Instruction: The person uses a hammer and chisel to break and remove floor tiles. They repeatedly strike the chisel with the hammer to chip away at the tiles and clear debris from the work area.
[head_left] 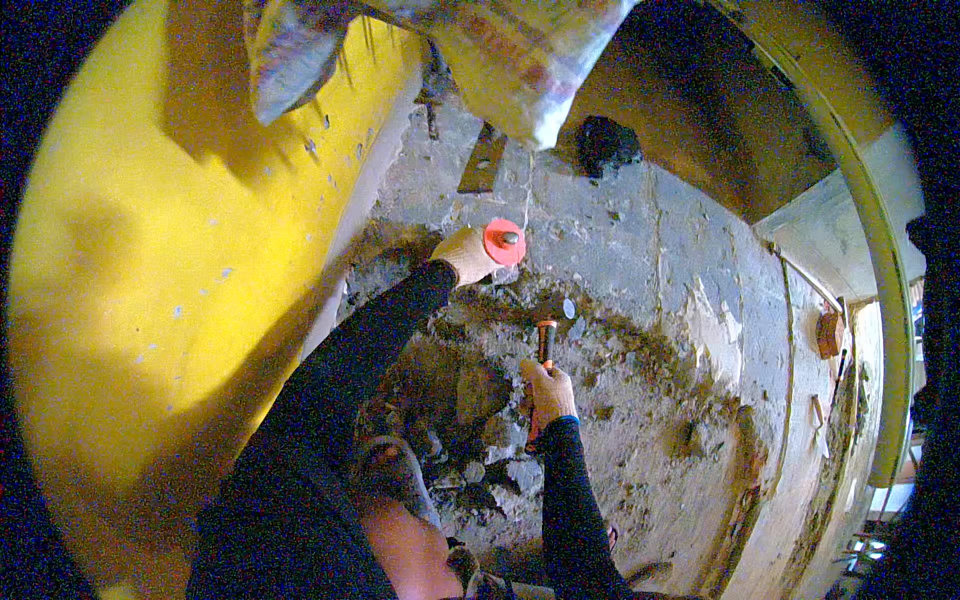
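Note:
My left hand [462,254] is closed round a chisel [510,238] with a round red-orange hand guard. The chisel's metal end shows in the middle of the guard; its tip is hidden below. Nearer to me, my right hand [552,394] grips a hammer [546,342] by its black and orange handle. The hammer head lies beyond that hand, apart from the chisel, with a pale round face showing. Beneath both hands is broken grey floor [620,235], which gives way to loose rubble [500,460] on the near side.
A yellow wall [200,270] with chipped paint rises on the left. Patterned cloth [510,60] hangs over the far end. Beyond the chisel lie a flat dark strip [483,160] and a black lump [607,146]. To the right are a reddish-brown block [829,333] and a trowel-like tool [820,425].

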